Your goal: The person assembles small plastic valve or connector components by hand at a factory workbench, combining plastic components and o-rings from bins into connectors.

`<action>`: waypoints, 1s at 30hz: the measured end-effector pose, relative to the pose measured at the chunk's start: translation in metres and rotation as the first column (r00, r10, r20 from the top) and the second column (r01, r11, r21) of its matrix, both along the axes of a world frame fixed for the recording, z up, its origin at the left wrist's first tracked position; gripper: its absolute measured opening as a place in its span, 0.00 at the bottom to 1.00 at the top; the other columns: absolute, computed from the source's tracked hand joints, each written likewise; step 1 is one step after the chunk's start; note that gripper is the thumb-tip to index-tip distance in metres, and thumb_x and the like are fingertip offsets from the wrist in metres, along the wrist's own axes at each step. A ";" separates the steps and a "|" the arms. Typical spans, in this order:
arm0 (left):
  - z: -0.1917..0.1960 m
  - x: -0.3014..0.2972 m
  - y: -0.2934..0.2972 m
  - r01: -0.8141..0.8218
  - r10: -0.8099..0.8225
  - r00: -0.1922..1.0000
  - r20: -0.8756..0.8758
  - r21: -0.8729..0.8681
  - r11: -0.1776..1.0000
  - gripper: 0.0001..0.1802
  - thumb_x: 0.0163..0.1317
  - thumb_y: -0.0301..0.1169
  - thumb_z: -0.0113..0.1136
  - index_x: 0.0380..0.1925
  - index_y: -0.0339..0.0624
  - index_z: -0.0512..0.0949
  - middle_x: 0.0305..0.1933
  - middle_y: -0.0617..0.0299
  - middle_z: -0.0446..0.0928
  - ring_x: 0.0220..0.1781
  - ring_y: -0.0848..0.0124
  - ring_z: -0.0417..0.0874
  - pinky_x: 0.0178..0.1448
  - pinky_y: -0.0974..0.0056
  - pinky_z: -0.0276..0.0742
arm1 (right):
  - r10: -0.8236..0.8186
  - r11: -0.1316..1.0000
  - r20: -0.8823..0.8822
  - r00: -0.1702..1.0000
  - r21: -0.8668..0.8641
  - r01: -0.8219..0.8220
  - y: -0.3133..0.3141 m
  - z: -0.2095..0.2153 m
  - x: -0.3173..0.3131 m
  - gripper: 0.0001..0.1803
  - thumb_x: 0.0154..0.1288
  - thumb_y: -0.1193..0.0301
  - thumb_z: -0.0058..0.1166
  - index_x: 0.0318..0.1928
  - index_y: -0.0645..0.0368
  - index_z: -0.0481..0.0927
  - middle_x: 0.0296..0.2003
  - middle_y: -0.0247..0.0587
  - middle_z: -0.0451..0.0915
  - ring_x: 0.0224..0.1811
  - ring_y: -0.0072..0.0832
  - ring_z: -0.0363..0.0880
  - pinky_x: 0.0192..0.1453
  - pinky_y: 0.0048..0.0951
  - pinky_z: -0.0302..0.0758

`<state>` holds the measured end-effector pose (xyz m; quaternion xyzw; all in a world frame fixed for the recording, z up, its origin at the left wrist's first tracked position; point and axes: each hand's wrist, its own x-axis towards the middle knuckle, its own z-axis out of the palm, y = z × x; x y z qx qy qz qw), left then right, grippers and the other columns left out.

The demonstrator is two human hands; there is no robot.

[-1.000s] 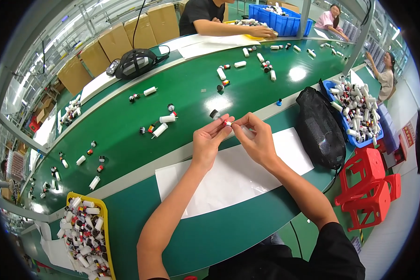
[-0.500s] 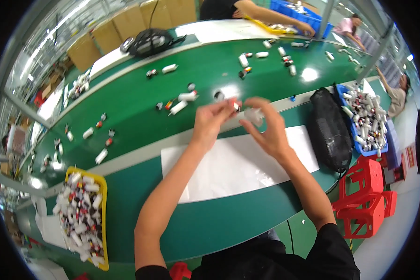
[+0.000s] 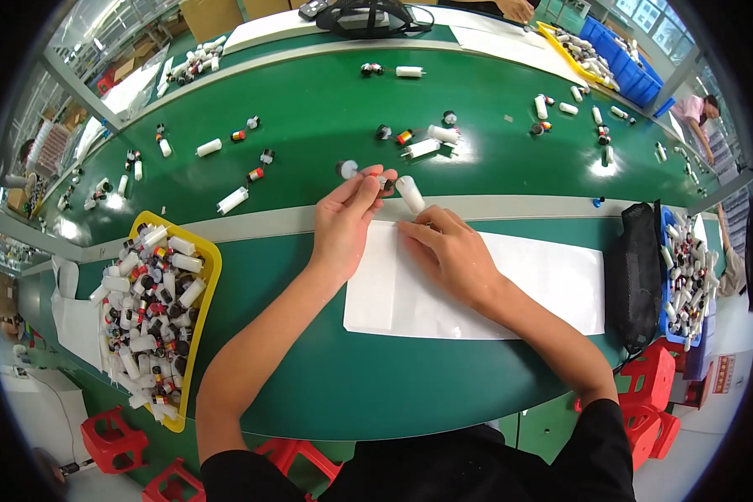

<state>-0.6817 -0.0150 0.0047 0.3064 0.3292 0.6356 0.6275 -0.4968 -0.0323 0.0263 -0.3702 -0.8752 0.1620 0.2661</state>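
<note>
1. In your left hand (image 3: 340, 238), a small red-and-black part (image 3: 385, 181) sits pinched at the fingertips.
2. The frosted white plastic cylinder (image 3: 410, 194) stands tilted just beyond your right hand (image 3: 458, 255), whose fingers are bent close together; you may be gripping it, but I cannot tell.
3. Done, as I judge it: these 2 pieces are apart from each other. 
4. Left, seemingly: plenty of similar pieces are loose on the long glossy green belt (image 3: 309, 117); I cannot tell which are finished.
5. Count for you: 2 yellow plastic bins (image 3: 212, 276) and 2 blue plastic bins (image 3: 632, 79), their contents too heaped to number.
6. Beyond your hands, near mid-belt, 2 white cylinders (image 3: 422, 148) lie close together; at least 5 more lie left.
7. You have 1 black mesh pouch (image 3: 636, 284) at your right.
</note>
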 end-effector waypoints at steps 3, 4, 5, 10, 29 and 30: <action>-0.005 -0.003 -0.001 0.010 -0.010 0.999 0.037 0.008 1.000 0.16 0.69 0.33 0.61 0.54 0.37 0.80 0.52 0.58 0.83 0.49 0.76 0.80 0.53 0.71 0.72 | -0.040 0.997 0.004 0.999 0.073 0.039 -0.004 -0.008 -0.009 0.10 0.62 0.75 0.59 0.45 0.61 0.82 0.37 0.41 0.77 0.40 0.39 0.79 0.42 0.40 0.79; -0.006 -0.004 0.000 0.017 -0.017 1.000 0.013 0.005 1.000 0.16 0.69 0.34 0.62 0.53 0.37 0.80 0.51 0.58 0.83 0.49 0.76 0.80 0.53 0.70 0.72 | -0.057 0.995 -0.002 0.998 0.080 0.057 -0.006 -0.009 -0.012 0.09 0.62 0.75 0.60 0.43 0.61 0.82 0.37 0.41 0.77 0.39 0.38 0.79 0.41 0.40 0.79; -0.007 -0.004 0.002 0.027 -0.027 1.000 0.004 0.036 0.999 0.16 0.69 0.34 0.62 0.52 0.37 0.81 0.51 0.58 0.83 0.49 0.77 0.79 0.54 0.70 0.72 | -0.074 0.993 -0.007 0.997 0.094 0.074 -0.006 -0.010 -0.014 0.09 0.61 0.75 0.61 0.42 0.61 0.83 0.37 0.40 0.78 0.39 0.38 0.79 0.40 0.39 0.79; -0.009 -0.007 0.004 0.042 -0.040 0.998 -0.043 0.047 0.998 0.17 0.68 0.36 0.64 0.51 0.38 0.82 0.50 0.58 0.84 0.50 0.77 0.79 0.54 0.69 0.71 | -0.182 0.981 -0.132 0.974 -0.096 0.170 -0.003 -0.010 -0.027 0.08 0.59 0.74 0.64 0.39 0.61 0.83 0.34 0.39 0.80 0.37 0.37 0.78 0.41 0.37 0.77; -0.012 -0.016 0.005 0.039 -0.037 0.999 -0.028 0.043 0.998 0.17 0.68 0.35 0.63 0.52 0.37 0.82 0.51 0.57 0.84 0.50 0.77 0.79 0.54 0.70 0.71 | -0.292 0.891 -0.231 0.928 -0.418 0.177 0.002 0.015 -0.021 0.06 0.64 0.77 0.60 0.39 0.64 0.78 0.31 0.42 0.83 0.30 0.32 0.81 0.37 0.29 0.77; -0.012 -0.016 0.005 0.034 -0.033 0.999 -0.022 0.053 0.998 0.17 0.68 0.35 0.63 0.52 0.37 0.82 0.51 0.57 0.84 0.50 0.77 0.79 0.54 0.70 0.71 | -0.244 0.920 -0.271 0.931 -0.368 0.135 0.004 0.026 -0.015 0.06 0.64 0.77 0.60 0.39 0.64 0.78 0.31 0.42 0.83 0.30 0.32 0.81 0.37 0.29 0.77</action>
